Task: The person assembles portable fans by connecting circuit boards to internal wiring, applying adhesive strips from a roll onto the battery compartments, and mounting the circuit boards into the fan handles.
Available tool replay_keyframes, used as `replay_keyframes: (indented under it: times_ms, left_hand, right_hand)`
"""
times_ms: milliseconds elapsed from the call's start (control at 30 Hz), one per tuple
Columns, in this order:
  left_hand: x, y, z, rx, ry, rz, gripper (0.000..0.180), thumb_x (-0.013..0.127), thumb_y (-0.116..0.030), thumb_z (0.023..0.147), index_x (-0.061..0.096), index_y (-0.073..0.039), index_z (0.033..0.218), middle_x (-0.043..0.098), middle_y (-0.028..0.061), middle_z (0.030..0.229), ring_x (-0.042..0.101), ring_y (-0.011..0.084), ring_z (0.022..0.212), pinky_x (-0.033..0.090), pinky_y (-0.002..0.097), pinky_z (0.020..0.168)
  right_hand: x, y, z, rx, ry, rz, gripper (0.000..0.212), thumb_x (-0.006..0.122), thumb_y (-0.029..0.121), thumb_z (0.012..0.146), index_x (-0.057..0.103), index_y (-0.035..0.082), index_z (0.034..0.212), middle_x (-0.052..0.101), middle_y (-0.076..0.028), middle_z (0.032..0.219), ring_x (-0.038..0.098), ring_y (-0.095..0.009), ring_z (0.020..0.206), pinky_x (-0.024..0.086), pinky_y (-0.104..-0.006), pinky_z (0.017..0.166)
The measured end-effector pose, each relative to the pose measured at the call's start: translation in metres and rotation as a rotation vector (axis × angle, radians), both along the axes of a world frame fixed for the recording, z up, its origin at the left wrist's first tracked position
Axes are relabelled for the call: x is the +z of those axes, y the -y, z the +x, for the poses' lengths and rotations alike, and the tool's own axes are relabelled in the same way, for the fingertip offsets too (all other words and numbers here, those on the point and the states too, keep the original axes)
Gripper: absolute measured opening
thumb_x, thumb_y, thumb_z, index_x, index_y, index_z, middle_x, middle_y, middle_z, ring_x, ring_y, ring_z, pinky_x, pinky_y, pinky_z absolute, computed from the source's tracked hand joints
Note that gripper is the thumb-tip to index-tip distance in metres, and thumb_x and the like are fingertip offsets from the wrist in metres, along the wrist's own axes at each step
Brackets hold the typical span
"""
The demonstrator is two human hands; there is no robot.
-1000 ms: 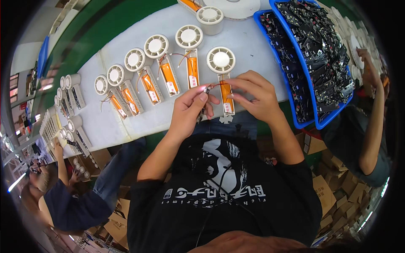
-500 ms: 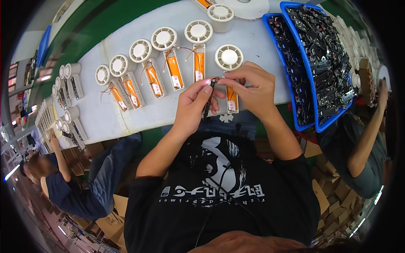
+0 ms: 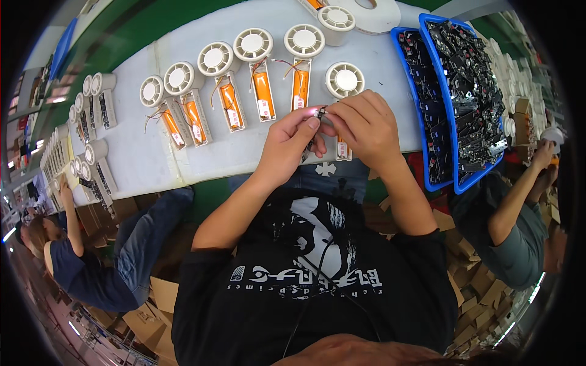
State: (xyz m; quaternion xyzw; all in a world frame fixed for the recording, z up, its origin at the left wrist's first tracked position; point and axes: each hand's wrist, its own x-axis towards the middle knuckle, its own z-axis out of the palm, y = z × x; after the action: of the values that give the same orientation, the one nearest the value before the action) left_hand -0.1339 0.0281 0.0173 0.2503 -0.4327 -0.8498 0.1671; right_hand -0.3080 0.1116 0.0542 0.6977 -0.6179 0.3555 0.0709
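Note:
My left hand (image 3: 285,145) is closed around a narrow black circuit board (image 3: 306,152), held upright over the table's near edge. A small pinkish-white light glows at the board's upper end. The fingertips of my right hand (image 3: 370,129) pinch together at that same end; whatever is between them is too small to make out. Just beyond my hands lies a white handheld fan (image 3: 344,80) with its handle open, an orange battery (image 3: 343,150) inside and my right hand covering part of it. To the left, several similar open fans (image 3: 253,44) lie in a row, with batteries and thin wires exposed.
Two blue trays (image 3: 452,116) heaped with black circuit boards stand at the right of the white table (image 3: 213,155). A white roll (image 3: 378,15) lies at the far edge. One co-worker (image 3: 91,268) sits at the left, another (image 3: 519,232) at the right. Cardboard boxes (image 3: 149,323) lie below.
My view has shifted slightly, so the table's things appear moved. Both hands stay together at the board's lit end, and the board is now more hidden by my fingers.

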Motion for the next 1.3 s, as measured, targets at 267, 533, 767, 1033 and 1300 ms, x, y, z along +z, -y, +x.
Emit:
replay_keyframes:
  times_ms: [267,533,767,1033,1300]
  left_hand:
    - [-0.002,0.000,0.000,0.018,-0.037,0.013,0.032,0.055,-0.017,0.106,0.061,0.003,0.130,0.071,0.0128,0.101,0.064,0.0144,0.076,0.053,0.0273,0.068]
    - [-0.005,0.005,-0.001,-0.011,-0.041,0.024,0.028,0.059,-0.015,0.104,0.064,0.004,0.123,0.069,0.0117,0.096,0.061,0.0138,0.075,0.051,0.0265,0.067]
    - [-0.002,0.008,-0.003,-0.020,-0.064,0.029,0.026,0.062,-0.015,0.103,0.066,0.005,0.120,0.068,0.0099,0.093,0.058,0.0132,0.073,0.049,0.0263,0.065]
    - [-0.005,0.007,0.002,-0.049,-0.028,-0.032,0.030,0.062,-0.016,0.103,0.065,0.005,0.125,0.067,0.0086,0.091,0.056,0.0120,0.070,0.046,0.0251,0.063]
    - [-0.001,-0.001,0.005,0.006,-0.031,-0.019,0.034,0.060,-0.014,0.104,0.062,0.005,0.132,0.070,0.0092,0.093,0.060,0.0112,0.070,0.050,0.0252,0.064]
  right_hand:
    - [0.001,-0.004,0.006,-0.052,-0.169,-0.004,0.019,0.077,0.005,0.073,0.070,0.005,0.091,0.066,-0.004,0.085,0.060,-0.025,0.075,0.045,-0.0372,0.064]
    - [0.006,-0.001,0.001,0.014,-0.282,0.033,0.016,0.076,0.004,0.076,0.070,0.004,0.091,0.067,-0.006,0.085,0.061,-0.026,0.077,0.047,-0.0371,0.066]
    - [0.008,0.006,-0.009,0.081,-0.183,0.030,0.013,0.077,0.003,0.080,0.071,0.002,0.091,0.068,-0.008,0.086,0.063,-0.029,0.080,0.051,-0.0357,0.069]
    - [-0.002,0.003,-0.019,0.140,-0.025,0.034,0.016,0.079,0.002,0.078,0.075,0.001,0.093,0.071,-0.009,0.085,0.064,-0.026,0.077,0.051,-0.0348,0.067]
    - [-0.007,-0.006,-0.010,0.124,0.194,0.033,0.023,0.080,-0.003,0.075,0.076,0.001,0.097,0.071,-0.009,0.085,0.063,-0.024,0.075,0.050,-0.0317,0.065]
